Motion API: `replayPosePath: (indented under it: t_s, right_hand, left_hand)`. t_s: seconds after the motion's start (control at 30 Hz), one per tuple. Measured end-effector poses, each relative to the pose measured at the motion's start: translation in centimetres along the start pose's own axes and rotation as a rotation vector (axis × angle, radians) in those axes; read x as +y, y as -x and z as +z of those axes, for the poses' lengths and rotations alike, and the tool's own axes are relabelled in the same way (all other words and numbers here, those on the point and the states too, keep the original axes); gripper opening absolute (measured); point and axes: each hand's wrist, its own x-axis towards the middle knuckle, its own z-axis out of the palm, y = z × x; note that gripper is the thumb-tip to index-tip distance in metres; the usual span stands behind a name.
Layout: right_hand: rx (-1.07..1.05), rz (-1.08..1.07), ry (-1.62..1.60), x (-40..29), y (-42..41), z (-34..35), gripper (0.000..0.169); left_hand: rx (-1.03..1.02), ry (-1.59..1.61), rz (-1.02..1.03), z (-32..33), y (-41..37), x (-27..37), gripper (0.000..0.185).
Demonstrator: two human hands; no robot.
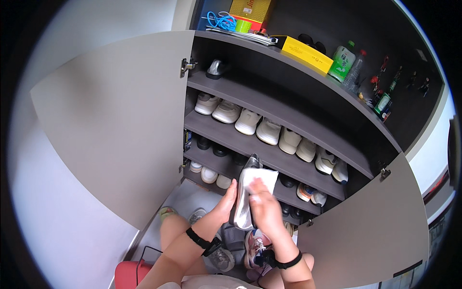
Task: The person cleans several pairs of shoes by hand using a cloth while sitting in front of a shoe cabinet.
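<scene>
A silver shoe (242, 214) with a shiny surface is held in front of the open shoe cabinet. My left hand (227, 204) grips it along its left side, the thumb edge showing beside the dark sole. Over the upper part of the shoe, my right hand (266, 207) presses a white cloth or tissue (269, 177); its fingers are blurred. Another silver shoe (215, 68) stands alone at the left of the cabinet's top enclosed shelf.
Several pale sneakers (247, 122) line a middle shelf, with darker shoes (287, 180) below. Cabinet doors (115, 119) stand open on both sides. Around my feet are grey slippers (234, 236), a pink-and-white sneaker (255, 245) and a red object (131, 272). Above are a yellow box (306, 54) and bottles (343, 61).
</scene>
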Motion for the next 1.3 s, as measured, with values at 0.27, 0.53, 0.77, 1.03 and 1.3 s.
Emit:
replayPosePath:
  t_s: [0.27,0.53,0.77,1.03,1.3]
  right_hand:
    - [-0.198,-0.16,0.605,-1.9,5.0,4.6,0.037]
    - [-0.02,0.459,0.116,-3.0,4.9,-4.4,0.026]
    - [-0.091,0.681,-0.253,2.2,2.0,0.5,0.033]
    - [-0.016,0.454,-0.592,3.5,7.1,3.3,0.031]
    - [0.446,0.796,-0.541,5.2,5.6,5.1,0.038]
  left_hand:
    - [0.18,0.095,0.044,-2.2,-1.1,-1.0,0.074]
    - [0.181,0.069,0.085,-3.4,-0.7,0.6,0.051]
    - [-0.052,0.137,-0.095,-1.7,-0.9,-0.3,0.057]
    - [0.071,0.301,0.053,-4.2,-2.3,0.0,0.054]
    - [0.323,0.304,0.254,-3.0,-2.4,-1.2,0.052]
